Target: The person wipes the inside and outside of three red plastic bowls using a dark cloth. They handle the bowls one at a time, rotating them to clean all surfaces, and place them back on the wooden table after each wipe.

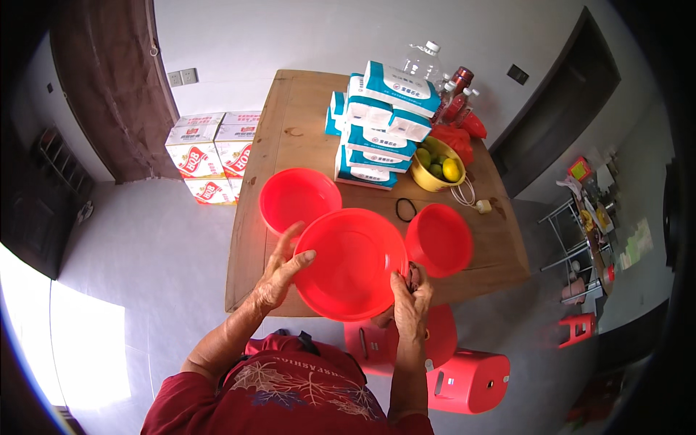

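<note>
**Both hands on the big red basin**

I see the large red basin held up between my two hands, tilted so its hollow faces me; it looks empty. The left hand is clamped on its left rim, thumb over the inner edge and fingers behind. The right hand grips the lower right rim and also pinches something small and dark there; I cannot tell what it is.

Just beyond the left hand, a second red basin sits on the wooden table, empty. Just beyond the right hand is a third red basin, also empty as far as I can see. Between those two, past the held basin's top rim, lies a black hair band.

Further out from the grip stands a stack of blue-and-white tissue packs, and beside it a yellow bowl holding green and yellow fruit. Clear plastic bottles stand behind. Red stools sit below the right hand.
</note>
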### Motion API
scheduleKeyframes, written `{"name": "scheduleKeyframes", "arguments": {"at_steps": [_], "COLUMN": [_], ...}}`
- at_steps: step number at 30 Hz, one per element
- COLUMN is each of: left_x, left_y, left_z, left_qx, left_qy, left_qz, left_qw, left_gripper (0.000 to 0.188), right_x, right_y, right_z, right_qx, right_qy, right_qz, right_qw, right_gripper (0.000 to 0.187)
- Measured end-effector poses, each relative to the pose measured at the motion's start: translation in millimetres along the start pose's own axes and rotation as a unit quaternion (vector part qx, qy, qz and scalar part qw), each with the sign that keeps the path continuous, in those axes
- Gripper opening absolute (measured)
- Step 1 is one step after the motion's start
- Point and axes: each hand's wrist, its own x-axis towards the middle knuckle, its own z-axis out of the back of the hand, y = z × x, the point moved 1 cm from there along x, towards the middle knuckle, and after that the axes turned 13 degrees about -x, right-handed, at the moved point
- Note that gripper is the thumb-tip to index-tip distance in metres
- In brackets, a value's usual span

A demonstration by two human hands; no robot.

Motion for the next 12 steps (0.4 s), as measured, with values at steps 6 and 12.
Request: {"name": "scheduleKeyframes", "arguments": {"at_steps": [6,12], "left_x": [-3,-6], "left_y": [39,35], "left_z": [36,41], "left_qx": [-0.025,0.07], "left_qy": [0.001,-0.024], "left_qz": [-0.068,-0.205], "left_qw": [0.997,0.976], "left_gripper": [0.066,0.068], "right_x": [2,-4], "right_y": [-20,18], "right_z": [-13,-3], "right_qx": [-0.01,0.199], "right_qy": [0.079,-0.017], "right_qz": [0.001,-0.076], "right_qw": [0.997,0.977], "right_gripper": [0.013,0.038]}}
